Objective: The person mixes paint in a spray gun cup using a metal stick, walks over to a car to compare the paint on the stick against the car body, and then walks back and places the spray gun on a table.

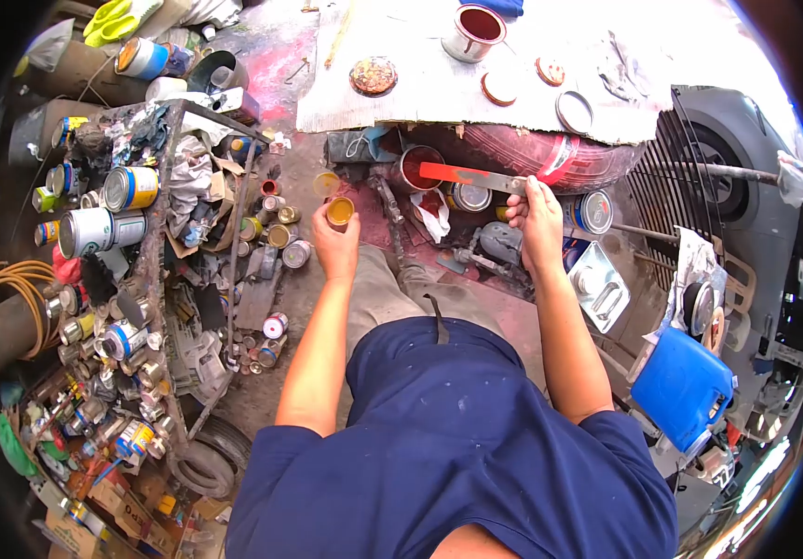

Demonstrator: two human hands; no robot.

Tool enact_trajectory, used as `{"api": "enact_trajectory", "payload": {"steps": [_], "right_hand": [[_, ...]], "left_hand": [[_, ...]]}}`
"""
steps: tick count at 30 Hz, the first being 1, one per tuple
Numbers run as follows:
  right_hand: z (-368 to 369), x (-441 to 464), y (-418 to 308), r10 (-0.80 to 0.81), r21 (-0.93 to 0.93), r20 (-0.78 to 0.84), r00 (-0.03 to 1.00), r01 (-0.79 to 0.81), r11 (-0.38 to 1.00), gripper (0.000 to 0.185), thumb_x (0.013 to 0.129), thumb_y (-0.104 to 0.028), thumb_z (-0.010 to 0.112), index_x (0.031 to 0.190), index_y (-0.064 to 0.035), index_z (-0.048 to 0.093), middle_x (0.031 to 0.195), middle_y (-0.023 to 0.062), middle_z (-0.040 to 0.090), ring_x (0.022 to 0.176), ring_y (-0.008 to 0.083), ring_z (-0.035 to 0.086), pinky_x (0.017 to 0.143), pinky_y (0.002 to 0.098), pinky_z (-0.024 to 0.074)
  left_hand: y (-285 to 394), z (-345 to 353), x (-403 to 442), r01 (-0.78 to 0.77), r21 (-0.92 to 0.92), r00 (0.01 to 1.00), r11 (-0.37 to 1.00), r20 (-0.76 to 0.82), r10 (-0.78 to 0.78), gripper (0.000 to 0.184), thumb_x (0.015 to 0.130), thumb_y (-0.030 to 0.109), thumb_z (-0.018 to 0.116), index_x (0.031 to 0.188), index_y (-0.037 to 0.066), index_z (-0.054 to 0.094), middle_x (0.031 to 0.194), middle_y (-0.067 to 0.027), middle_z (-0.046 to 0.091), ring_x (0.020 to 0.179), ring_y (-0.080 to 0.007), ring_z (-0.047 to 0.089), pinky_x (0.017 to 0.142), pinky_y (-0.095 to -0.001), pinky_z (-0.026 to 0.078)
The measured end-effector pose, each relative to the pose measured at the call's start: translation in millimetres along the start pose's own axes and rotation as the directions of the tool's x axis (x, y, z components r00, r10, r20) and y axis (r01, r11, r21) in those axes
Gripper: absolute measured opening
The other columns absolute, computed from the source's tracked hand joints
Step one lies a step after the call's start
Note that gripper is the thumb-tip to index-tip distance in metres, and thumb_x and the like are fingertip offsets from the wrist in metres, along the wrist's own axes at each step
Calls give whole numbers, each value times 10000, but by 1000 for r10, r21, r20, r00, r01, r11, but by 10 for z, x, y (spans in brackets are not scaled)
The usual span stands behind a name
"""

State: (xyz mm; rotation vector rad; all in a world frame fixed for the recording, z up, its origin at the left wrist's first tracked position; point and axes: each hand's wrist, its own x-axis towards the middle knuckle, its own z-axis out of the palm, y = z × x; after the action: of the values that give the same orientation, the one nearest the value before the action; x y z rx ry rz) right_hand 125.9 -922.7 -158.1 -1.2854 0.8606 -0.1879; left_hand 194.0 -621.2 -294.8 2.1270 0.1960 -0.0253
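My left hand (336,244) is closed around a small cup (340,211) with yellowish-brown contents, held upright. In my right hand (537,219) is the end of a flat metal strip (476,177), whose far part is coated bright red. That red end points left and lies over or beside an open can (420,169) with dark red inside; whether they touch I cannot tell. A white cloth with red stains (432,216) hangs below this can. Just right of it stands a closed can (471,197).
A paint-spotted board (401,23) ahead bears an open can (476,33) and several lids. Below its edge lies a red-stained tire (532,154). Shelves (170,140) crowded with paint cans stand at left. A blue jug (681,380) and a metal tray (599,287) are at right.
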Motion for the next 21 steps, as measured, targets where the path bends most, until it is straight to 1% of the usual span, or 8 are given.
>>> {"api": "enact_trajectory", "payload": {"steps": [3, 6, 7, 10, 11, 14, 15, 21], "right_hand": [[-102, 20, 55, 38, 61, 7, 999, -38, 997, 286, 1049, -308, 507, 1071, -49, 626, 796, 21, 624, 627, 80, 573, 548, 210, 451], [-148, 1, 22, 58, 82, -4, 998, -57, 995, 293, 1049, -309, 505, 1081, -44, 626, 794, 22, 622, 624, 81, 568, 550, 213, 450], [-167, -1, 20, 52, 84, -3, 999, -51, 995, 297, 1048, -308, 507, 1088, -39, 625, 791, 21, 619, 623, 81, 564, 553, 216, 448], [-199, -34, -47, 33, 90, -6, 999, -33, 995, 295, 1047, -309, 508, 1077, -41, 630, 790, 19, 620, 623, 80, 564, 554, 214, 443], [-209, -49, -78, 25, 84, -4, 1000, -25, 996, 295, 1047, -310, 510, 1071, -43, 633, 786, 16, 620, 622, 78, 564, 554, 213, 442], [-226, -91, -186, -8, 69, 8, 1000, 8, 998, 292, 1045, -315, 516, 1055, -50, 640, 772, 7, 621, 615, 70, 561, 555, 210, 438], [-234, -108, -214, -22, 63, 14, 1000, 21, 998, 291, 1044, -316, 519, 1051, -53, 643, 766, 4, 621, 611, 67, 559, 554, 209, 437], [-251, -182, -407, -80, 63, 23, 996, 79, 995, 260, 1038, -309, 535, 1027, -75, 648, 746, -10, 620, 592, 46, 546, 538, 198, 421]], "left_hand": [[317, -59, -74, -167, -12, 985, 986, 36, 167, 508, 788, 183, 816, 1183, 1, 553, 1123, -160, 616, 1039, -282, 619, 926, -384, 486], [664, -67, -117, -330, 36, 943, 943, 60, 327, 504, 788, 169, 817, 1186, 5, 554, 1124, -151, 618, 1044, -280, 618, 932, -388, 486], [773, -50, -113, -315, -15, 946, 949, 80, 315, 514, 778, 162, 821, 1190, 9, 555, 1131, -152, 615, 1050, -288, 615, 934, -391, 486], [1118, -38, -95, -443, 10, 894, 896, 74, 441, 523, 766, 155, 826, 1190, 14, 555, 1131, -154, 610, 1050, -301, 612, 928, -394, 487], [1224, -39, -80, -469, 3, 881, 883, 80, 467, 526, 756, 153, 829, 1186, 20, 558, 1129, -153, 602, 1052, -315, 601, 926, -403, 484], [1475, -59, -28, -558, 29, 829, 829, 60, 556, 529, 755, 159, 832, 1184, 23, 556, 1125, -148, 596, 1051, -318, 590, 925, -412, 480], [1539, -65, -16, -560, 28, 828, 828, 64, 558, 531, 755, 164, 833, 1184, 27, 552, 1128, -145, 593, 1065, -319, 576, 937, -421, 468], [1753, -74, 88, -653, 147, 758, 743, 121, 642, 556, 740, 180, 836, 1191, 42, 541, 1136, -140, 593, 1071, -335, 560, 953, -438, 451]]}}
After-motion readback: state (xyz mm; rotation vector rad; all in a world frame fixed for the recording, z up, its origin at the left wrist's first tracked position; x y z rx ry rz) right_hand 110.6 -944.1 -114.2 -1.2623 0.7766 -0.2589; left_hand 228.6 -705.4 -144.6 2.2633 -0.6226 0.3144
